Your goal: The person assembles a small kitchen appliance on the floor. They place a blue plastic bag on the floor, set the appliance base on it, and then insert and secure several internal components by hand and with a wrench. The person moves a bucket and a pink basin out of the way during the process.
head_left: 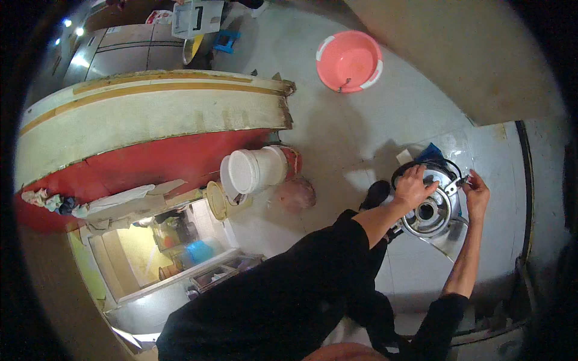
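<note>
One round, shiny metal housing with a central bore (428,212) sits on the pale floor (337,132), its flat face and bore turned up toward the camera; being round, it shows no clear long axis. The left hand (413,186) lies flat over its upper left rim, fingers spread and pressing. The right hand (477,194) pinches one small metal fitting (460,180) at the upper right edge. One black cable loop (421,165) curves round the top. One pink plastic basin (348,61) stands well apart, one white plastic bucket (256,170) lies on its side.
</note>
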A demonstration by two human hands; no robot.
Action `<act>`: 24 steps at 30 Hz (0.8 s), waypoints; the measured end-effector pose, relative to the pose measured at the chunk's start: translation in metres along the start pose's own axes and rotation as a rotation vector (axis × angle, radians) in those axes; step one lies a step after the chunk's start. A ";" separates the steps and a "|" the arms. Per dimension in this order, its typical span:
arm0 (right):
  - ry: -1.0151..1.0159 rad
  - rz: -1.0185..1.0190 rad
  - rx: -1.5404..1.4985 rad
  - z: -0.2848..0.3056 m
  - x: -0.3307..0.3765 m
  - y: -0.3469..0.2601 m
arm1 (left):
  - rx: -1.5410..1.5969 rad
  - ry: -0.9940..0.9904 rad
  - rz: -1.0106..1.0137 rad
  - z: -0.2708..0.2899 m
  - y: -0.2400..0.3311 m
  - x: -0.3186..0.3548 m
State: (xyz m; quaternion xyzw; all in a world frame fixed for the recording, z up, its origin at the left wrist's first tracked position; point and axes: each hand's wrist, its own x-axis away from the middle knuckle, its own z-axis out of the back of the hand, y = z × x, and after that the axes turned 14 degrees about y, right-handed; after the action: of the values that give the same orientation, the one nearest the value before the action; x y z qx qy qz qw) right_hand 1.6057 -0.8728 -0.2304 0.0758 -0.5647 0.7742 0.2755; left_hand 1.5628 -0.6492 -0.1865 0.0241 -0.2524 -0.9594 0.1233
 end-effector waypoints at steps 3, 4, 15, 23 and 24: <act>-0.018 -0.042 -0.094 0.001 0.004 0.006 | -0.019 -0.025 0.004 -0.003 0.000 0.002; -0.013 -0.040 -0.005 0.002 0.007 0.002 | -0.071 -0.107 0.025 -0.002 0.000 0.000; -0.063 -0.157 -0.211 -0.003 0.013 -0.014 | -0.067 -0.031 -0.063 -0.014 -0.014 0.001; -0.070 -0.217 -0.334 -0.004 -0.002 -0.005 | -0.051 -0.080 -0.020 -0.013 -0.014 -0.001; -0.063 -0.263 -0.348 -0.007 -0.006 -0.003 | -0.048 -0.077 -0.024 -0.013 -0.014 -0.001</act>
State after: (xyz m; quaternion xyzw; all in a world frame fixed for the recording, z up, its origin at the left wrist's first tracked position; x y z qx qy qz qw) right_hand 1.6133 -0.8672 -0.2328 0.1244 -0.6834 0.6197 0.3653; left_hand 1.5625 -0.6435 -0.2043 -0.0125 -0.2336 -0.9668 0.1025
